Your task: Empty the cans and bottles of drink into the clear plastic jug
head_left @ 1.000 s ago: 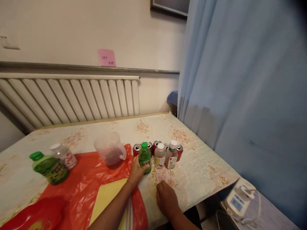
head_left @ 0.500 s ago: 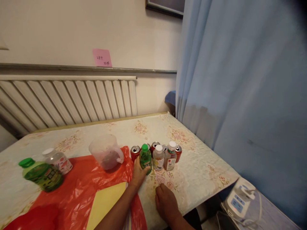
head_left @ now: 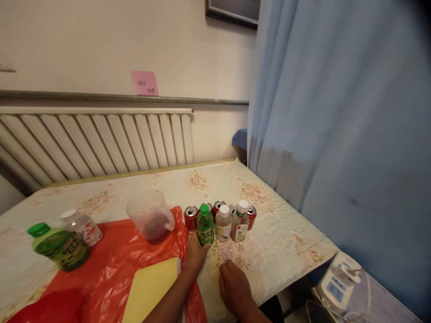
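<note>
A small green drink bottle with a green cap stands upright at the left end of a front row. My left hand is low at its base, thumb and fingers apart, close to or touching it. To its right stand a white-capped clear bottle and a white-capped bottle with brownish contents. Several drink cans sit behind, including a red can at the left; the rest are partly hidden. My right hand rests closed on the floral cloth in front, with nothing visible in it.
A translucent plastic jug stands on a red plastic sheet, near a yellow folder. A large green bottle and a clear jar are at left. A power strip lies beyond the right table edge.
My left hand has slid down and loosened from the small green bottle, baring more of its label. The right hand stays put, and the view shifts slightly.
</note>
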Demonstrator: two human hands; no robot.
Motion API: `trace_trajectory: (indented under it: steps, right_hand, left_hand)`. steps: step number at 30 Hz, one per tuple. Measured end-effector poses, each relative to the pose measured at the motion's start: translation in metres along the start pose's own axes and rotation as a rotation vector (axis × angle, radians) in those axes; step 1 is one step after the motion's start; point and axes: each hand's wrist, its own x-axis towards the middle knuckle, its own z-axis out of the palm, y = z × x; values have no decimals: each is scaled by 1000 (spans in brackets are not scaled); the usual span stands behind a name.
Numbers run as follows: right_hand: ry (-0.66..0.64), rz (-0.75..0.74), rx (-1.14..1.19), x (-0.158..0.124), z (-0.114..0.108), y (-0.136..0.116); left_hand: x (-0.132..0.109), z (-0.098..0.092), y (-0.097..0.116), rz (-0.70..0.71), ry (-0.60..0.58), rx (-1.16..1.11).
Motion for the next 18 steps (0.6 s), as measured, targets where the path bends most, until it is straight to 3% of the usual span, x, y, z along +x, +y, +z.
trace_trajectory:
  steps: [18]
  right_hand:
    - [53, -23, -7, 1, 1, 0]
  left_hand:
    - [8, 6, 0, 6, -13, -7]
